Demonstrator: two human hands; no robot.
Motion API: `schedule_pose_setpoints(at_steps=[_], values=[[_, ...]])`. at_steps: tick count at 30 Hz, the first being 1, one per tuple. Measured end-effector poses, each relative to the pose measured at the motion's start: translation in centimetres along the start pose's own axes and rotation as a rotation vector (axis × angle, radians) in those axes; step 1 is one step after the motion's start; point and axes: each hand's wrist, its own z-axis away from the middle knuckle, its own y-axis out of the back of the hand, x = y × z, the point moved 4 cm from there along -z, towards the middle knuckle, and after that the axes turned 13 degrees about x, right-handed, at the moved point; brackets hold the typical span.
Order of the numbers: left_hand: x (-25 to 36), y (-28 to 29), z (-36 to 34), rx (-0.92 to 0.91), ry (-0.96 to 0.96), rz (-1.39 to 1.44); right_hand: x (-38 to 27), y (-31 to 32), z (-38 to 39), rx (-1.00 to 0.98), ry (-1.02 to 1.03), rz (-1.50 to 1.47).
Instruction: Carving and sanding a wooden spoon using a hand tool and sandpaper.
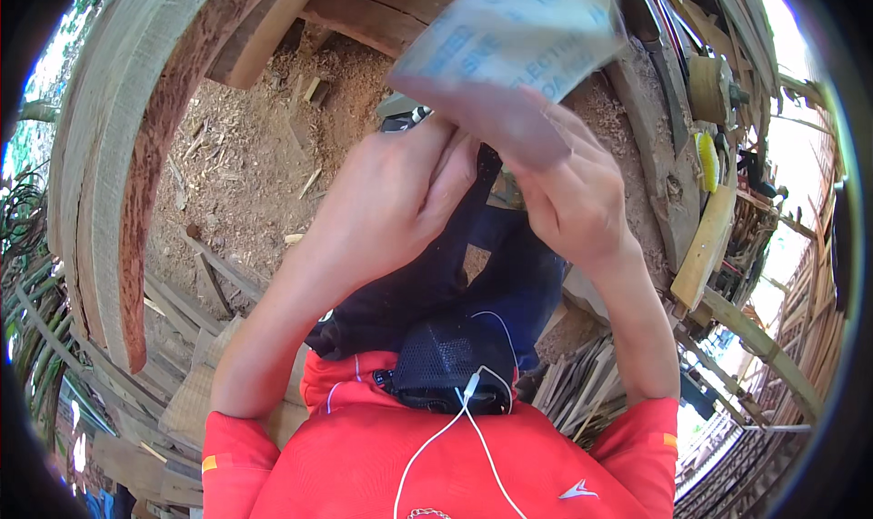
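A sheet of sandpaper (509,42) is held up in front of me, blurred by motion. Its pale back carries blue print, and a folded part shows the brown-grey grit side. My right hand (577,187) is closed on its lower right part, with the grit flap lying over the fingers. My left hand (391,187) is closed at the sheet's lower left edge, thumb against the curled fingers; its fingertips are hidden. Both hands are close together above my dark trousers (518,264).
A thick curved timber (118,155) rises on the left. Wood chips and sawdust cover the ground (245,164). On the right, a yellow-handled brush (707,163) and a light wooden block (705,246) rest along a plank (650,155). A white cable (468,401) hangs at my waist pouch (446,360).
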Motion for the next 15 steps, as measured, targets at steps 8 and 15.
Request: schedule_pose_setpoints(at_steps=[8,15], values=[[0.0,0.2,0.1,0.068,-0.018,0.04,0.8,0.6,0.2,-0.03,0.031,0.043],[0.4,0.3,-0.3,0.025,0.062,0.007,1.8,1.0,0.9,-0.032,-0.032,0.14]])
